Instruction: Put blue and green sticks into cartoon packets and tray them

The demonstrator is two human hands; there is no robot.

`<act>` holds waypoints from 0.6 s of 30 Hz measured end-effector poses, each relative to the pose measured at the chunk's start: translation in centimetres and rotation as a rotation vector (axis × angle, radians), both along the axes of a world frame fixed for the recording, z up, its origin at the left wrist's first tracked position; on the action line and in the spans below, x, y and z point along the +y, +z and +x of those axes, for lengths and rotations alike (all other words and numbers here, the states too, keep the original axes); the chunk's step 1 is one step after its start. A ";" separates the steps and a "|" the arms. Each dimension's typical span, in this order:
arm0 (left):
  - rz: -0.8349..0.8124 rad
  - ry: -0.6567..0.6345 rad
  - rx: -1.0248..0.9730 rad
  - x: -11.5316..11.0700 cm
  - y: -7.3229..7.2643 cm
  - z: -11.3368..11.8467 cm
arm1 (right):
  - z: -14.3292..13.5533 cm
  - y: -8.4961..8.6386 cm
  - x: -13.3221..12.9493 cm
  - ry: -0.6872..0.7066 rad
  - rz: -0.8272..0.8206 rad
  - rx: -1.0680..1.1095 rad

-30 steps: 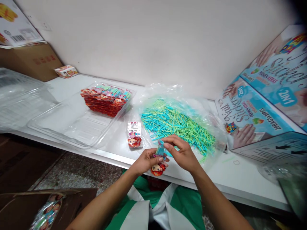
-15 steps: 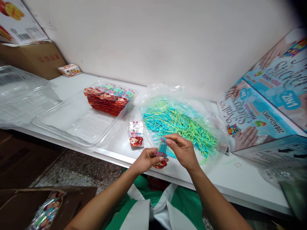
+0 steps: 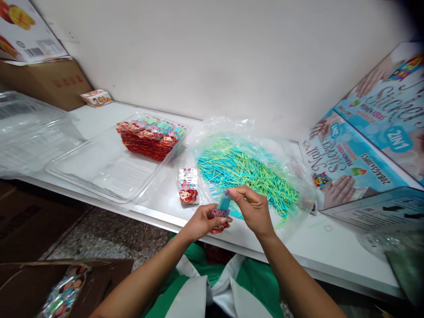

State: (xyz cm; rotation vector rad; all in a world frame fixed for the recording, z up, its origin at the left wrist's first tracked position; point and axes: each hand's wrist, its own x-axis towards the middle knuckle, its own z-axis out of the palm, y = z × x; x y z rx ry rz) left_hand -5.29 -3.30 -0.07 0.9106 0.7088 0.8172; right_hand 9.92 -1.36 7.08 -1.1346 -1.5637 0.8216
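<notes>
Between my two hands is a small candy packet with a clear upper part showing blue-green sticks and a red cartoon face at its lower end. My left hand grips its lower part, thumb across the front. The fingers of my right hand pinch its top edge. Just left of them a stack of similar packets, silver above and red below, lies on the table. Behind my right hand a heap of thin green and blue candy sticks rests on a clear plastic bag.
A clear plastic tray on the left holds rows of filled packets. More clear trays stand farther left, near a brown carton and a small box. Blue printed boxes line the right side. The table's front edge runs below.
The packet has tilted slightly in my hands, and its red lower end has shifted a little left. Both hands keep their hold in nearly the same place.
</notes>
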 end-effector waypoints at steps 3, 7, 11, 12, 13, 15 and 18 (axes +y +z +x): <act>0.046 0.000 0.020 0.0 0.2 -0.1 | 0.0 0.6 -0.2 0.005 0.013 0.002; 0.077 0.025 0.021 0.0 0.1 0.0 | 0.1 1.2 -0.2 0.064 0.050 -0.033; 0.057 0.037 0.011 0.2 -0.1 0.0 | 0.3 1.1 0.0 0.091 0.038 -0.045; 0.054 0.028 0.014 0.2 -0.1 0.0 | 0.4 1.1 0.0 0.092 0.023 -0.039; 0.051 0.015 0.020 0.2 -0.1 0.0 | 0.4 1.0 0.1 0.091 0.004 -0.031; 0.051 -0.011 0.036 0.1 -0.1 -0.1 | 0.4 0.9 0.2 0.085 -0.051 -0.005; 0.044 -0.019 0.042 0.1 0.0 -0.2 | 0.3 0.2 0.6 0.135 -0.202 0.077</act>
